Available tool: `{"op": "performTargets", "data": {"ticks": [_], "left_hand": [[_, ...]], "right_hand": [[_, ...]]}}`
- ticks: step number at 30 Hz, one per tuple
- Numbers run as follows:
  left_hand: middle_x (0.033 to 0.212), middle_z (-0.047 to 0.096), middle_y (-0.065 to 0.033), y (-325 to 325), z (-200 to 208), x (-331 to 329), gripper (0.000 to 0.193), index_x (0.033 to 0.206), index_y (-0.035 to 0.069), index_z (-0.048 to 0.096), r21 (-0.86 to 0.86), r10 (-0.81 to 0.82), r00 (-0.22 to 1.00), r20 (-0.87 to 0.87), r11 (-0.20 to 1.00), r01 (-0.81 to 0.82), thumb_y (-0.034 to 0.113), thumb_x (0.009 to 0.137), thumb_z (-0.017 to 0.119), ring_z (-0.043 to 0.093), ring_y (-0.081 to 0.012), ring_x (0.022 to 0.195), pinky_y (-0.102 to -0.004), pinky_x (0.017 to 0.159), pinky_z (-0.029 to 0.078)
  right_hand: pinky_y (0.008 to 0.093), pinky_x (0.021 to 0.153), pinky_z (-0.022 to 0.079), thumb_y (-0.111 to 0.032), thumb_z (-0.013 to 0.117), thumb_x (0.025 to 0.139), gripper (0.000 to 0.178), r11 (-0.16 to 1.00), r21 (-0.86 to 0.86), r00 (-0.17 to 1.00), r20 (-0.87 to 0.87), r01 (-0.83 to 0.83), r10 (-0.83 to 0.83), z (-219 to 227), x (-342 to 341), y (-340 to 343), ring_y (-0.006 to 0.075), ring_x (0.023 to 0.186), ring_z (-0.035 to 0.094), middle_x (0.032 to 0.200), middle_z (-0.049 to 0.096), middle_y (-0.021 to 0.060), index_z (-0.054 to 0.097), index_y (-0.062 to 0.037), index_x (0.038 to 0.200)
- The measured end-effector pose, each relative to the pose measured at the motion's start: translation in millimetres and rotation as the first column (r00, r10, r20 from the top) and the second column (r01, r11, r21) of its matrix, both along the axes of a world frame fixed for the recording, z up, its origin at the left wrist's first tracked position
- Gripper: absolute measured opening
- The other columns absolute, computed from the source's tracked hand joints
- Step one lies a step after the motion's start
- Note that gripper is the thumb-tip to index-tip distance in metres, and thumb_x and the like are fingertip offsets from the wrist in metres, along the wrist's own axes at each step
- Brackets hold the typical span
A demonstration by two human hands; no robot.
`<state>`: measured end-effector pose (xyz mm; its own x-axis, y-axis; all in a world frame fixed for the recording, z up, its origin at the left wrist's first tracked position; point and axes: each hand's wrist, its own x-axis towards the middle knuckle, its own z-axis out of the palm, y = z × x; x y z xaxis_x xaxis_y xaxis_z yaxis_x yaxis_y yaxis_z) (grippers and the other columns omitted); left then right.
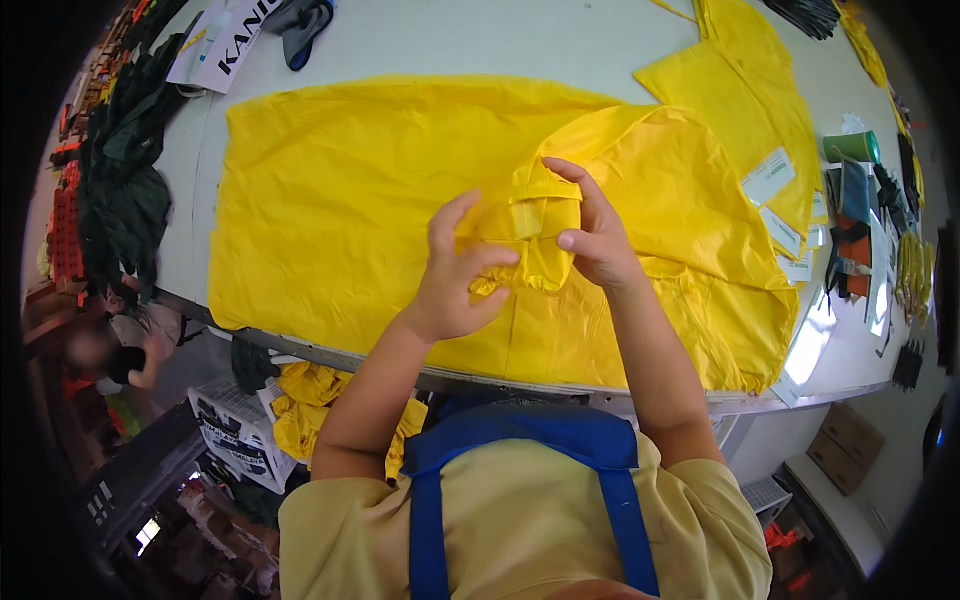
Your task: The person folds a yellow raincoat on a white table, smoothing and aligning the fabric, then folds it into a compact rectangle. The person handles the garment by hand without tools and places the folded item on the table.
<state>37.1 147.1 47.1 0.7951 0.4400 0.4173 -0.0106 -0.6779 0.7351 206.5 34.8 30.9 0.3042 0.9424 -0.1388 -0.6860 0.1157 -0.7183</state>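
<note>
A large yellow fabric piece (340,190) lies spread over the white work table (480,40). Its middle is bunched up into a fold with a seam band. My left hand (455,270) pinches the bunched yellow fabric from the left, fingers curled into it. Opposite it, my right hand (592,232) grips the same fold from the right, its index finger laid over the top of the band. Both forearms come up from the lower edge.
More yellow fabric pieces (745,90) lie at the back right beside white paper tags (768,176) and a green roll (851,147). Dark green cloth (125,170) is heaped at the left edge. A crate with yellow cloth (300,410) stands under the table. Another person (110,360) is at lower left.
</note>
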Motion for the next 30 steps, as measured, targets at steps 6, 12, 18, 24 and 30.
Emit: {"op": "performTargets", "data": {"ticks": [6, 12, 18, 24, 30], "left_hand": [[0.105, 0.06, -0.0123, -9, 16, 17, 0.04, 0.114, 0.005, 0.058, -0.309, -0.024, 0.979, -0.203, 0.95, -0.041, 0.005, 0.075, 0.068, 0.059, -0.0269, 0.098, -0.0332, 0.083, 0.048], [0.086, 0.063, -0.0097, -16, 48, 33, 0.024, 0.104, 0.001, 0.061, -0.191, -0.079, 0.981, -0.175, 0.981, 0.044, 0.003, 0.08, 0.063, 0.062, -0.0197, 0.082, -0.0282, 0.071, 0.049], [0.087, 0.063, -0.003, -8, 51, 35, 0.019, 0.099, -0.003, 0.061, -0.717, -0.184, 0.934, -0.305, 0.69, -0.098, 0.012, 0.088, 0.054, 0.057, -0.0083, 0.079, -0.0252, 0.07, 0.047], [0.081, 0.058, -0.001, -17, 55, 33, 0.02, 0.095, -0.003, 0.061, -0.932, -0.235, 0.961, -0.143, 0.358, -0.051, 0.012, 0.09, 0.049, 0.051, -0.0069, 0.075, -0.0227, 0.069, 0.042], [0.081, 0.057, -0.0014, -33, 69, 31, 0.02, 0.094, -0.004, 0.061, -0.798, -0.231, 0.949, -0.216, 0.601, -0.035, 0.011, 0.089, 0.048, 0.05, -0.0081, 0.075, -0.0229, 0.068, 0.041]], "right_hand": [[0.0307, 0.096, 0.041, -0.001, 0.074, 0.069, 0.073, 0.997, -0.026, 0.995, 0.059, 0.079, -0.077, 6, -2, -27, 0.0191, 0.114, 0.049, 0.126, 0.047, 0.008, 0.038, -0.0037, 0.133], [0.0263, 0.088, 0.045, 0.006, 0.065, 0.076, 0.057, 0.994, -0.077, 0.99, 0.124, 0.077, -0.067, 32, 7, -46, 0.0149, 0.105, 0.054, 0.117, 0.052, 0.0074, 0.042, 0.0, 0.128], [0.0243, 0.086, 0.046, 0.006, 0.062, 0.079, 0.051, 0.978, -0.154, 0.954, 0.285, 0.14, -0.092, 50, 13, -57, 0.013, 0.099, 0.057, 0.109, 0.056, 0.0064, 0.043, 0.0019, 0.126], [0.0219, 0.081, 0.046, 0.004, 0.065, 0.078, 0.041, 0.982, -0.178, 0.976, 0.216, 0.067, -0.027, 49, 15, -64, 0.0091, 0.092, 0.057, 0.101, 0.058, 0.0044, 0.049, 0.0016, 0.117], [0.0215, 0.068, 0.045, -0.001, 0.068, 0.077, 0.025, 0.95, -0.221, 0.839, 0.539, 0.222, -0.07, 50, 7, -58, 0.007, 0.078, 0.054, 0.087, 0.056, -0.0001, 0.054, -0.0025, 0.097]]}}
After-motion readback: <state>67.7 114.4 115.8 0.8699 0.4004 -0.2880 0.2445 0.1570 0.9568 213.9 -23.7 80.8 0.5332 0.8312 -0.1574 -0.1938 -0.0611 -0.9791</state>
